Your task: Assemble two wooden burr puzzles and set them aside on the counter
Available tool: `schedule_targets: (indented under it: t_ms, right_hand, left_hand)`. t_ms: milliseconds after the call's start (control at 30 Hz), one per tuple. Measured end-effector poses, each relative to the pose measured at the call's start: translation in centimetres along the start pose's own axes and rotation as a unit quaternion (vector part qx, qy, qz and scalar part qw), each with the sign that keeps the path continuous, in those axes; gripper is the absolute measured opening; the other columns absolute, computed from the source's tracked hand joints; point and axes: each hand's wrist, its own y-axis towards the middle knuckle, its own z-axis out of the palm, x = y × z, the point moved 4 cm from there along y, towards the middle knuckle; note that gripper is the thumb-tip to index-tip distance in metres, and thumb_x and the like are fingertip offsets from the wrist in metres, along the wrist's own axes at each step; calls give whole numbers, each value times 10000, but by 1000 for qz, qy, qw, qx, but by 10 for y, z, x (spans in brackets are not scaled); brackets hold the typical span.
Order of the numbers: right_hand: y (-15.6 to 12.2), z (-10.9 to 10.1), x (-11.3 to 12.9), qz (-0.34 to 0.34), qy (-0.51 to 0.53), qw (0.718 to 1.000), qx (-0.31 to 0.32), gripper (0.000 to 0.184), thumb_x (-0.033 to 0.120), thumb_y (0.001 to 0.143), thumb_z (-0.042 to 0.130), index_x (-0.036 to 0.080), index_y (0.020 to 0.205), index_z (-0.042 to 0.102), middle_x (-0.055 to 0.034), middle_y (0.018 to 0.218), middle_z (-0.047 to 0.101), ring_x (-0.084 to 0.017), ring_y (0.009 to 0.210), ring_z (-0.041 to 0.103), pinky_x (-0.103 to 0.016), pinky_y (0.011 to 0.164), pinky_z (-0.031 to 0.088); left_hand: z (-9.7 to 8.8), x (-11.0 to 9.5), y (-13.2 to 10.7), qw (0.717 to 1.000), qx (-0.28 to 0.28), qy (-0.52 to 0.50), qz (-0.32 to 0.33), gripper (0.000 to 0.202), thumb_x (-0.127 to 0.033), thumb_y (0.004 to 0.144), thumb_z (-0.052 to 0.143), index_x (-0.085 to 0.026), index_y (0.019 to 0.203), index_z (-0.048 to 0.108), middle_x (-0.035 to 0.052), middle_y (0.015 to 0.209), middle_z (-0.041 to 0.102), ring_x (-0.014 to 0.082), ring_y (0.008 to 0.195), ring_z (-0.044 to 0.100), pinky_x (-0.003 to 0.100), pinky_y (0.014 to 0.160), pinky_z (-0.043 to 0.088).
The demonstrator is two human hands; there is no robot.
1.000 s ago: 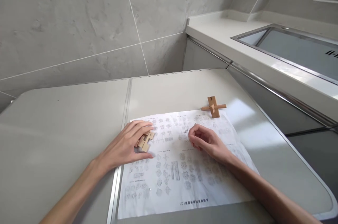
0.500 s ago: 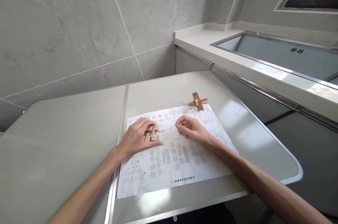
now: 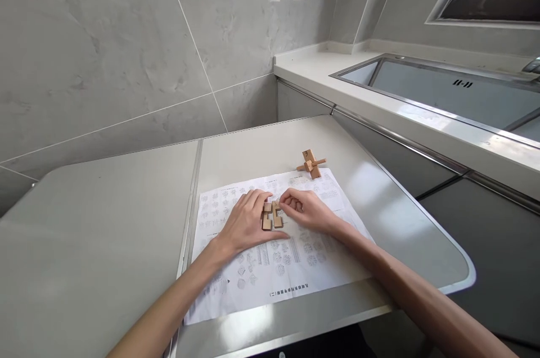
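Small notched wooden puzzle pieces point(image 3: 267, 223) lie side by side on a printed paper sheet point(image 3: 228, 313). My left hand point(image 3: 245, 220) cups them from the left, fingers along the far side and thumb stretched along the near side. My right hand point(image 3: 307, 209) is curled, its thumb and fingertips at the upper end of the right-hand notched piece point(image 3: 277, 222). That end is partly hidden by the fingers. A cross-shaped assembly of wooden pieces point(image 3: 311, 164) stands by the sheet's far edge, touched by neither hand.
Beneath the sheet is a pale table point(image 3: 105, 234) with a metal-trimmed seam point(image 3: 192, 178) left of the paper. A counter point(image 3: 304, 68) with a sink point(image 3: 422, 85) runs along the right. A grey tiled wall point(image 3: 126, 37) rises behind.
My left hand has slid right across the sheet with the puzzle pieces, bringing them against my right hand. The right hand keeps its curled shape. The whole view has shifted slightly.
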Motion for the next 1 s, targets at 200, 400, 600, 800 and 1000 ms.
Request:
schedule_targets:
  t_ms: [200, 400, 600, 800, 1000]
  right_hand:
    - [-4, 8, 4, -37, -94, 994, 46, 133, 324, 933, 762, 226, 953, 673, 65, 644, 571, -131, 549, 480, -280, 586, 331]
    - [-7, 17, 5, -110, -216, 968, 67, 309, 457, 892, 860, 214, 987, 695, 59, 652, 600, -121, 541, 455, -286, 578, 290]
    - [-3, 11, 7, -58, -117, 991, 31, 101, 281, 951, 713, 217, 964, 637, 63, 640, 595, -110, 525, 475, -268, 551, 341]
    - [-1, -3, 5, 70, 113, 990, -40, 113, 330, 1023, 659, 237, 1013, 596, 18, 753, 657, -141, 597, 554, -261, 541, 428]
    - [-5, 14, 10, 98, 296, 949, 50, 220, 450, 1088, 648, 234, 1129, 642, -16, 881, 717, -122, 591, 588, -267, 572, 471]
  left_hand:
    - [-20, 28, -18, 997, 70, -33, -22, 742, -660, 784, 900, -262, 1346, 626, 105, 1338, 582, 341, 1226, 586, 492, 1004, 545]
    - [-25, 44, -24, 983, 59, -145, -91, 734, -594, 746, 958, -295, 1344, 654, 48, 1135, 609, 270, 1037, 598, 413, 921, 535]
    - [-20, 42, -18, 928, 72, -316, -184, 765, -567, 759, 958, -315, 1387, 602, -20, 926, 621, 195, 842, 577, 320, 801, 487]
    - [-15, 44, -17, 894, 64, -383, -223, 728, -537, 828, 916, -292, 1420, 570, 11, 964, 686, 196, 843, 575, 327, 794, 462]
    - [-11, 43, -21, 881, 99, -396, -237, 772, -548, 811, 926, -327, 1450, 554, 26, 1050, 732, 206, 853, 587, 336, 775, 456]
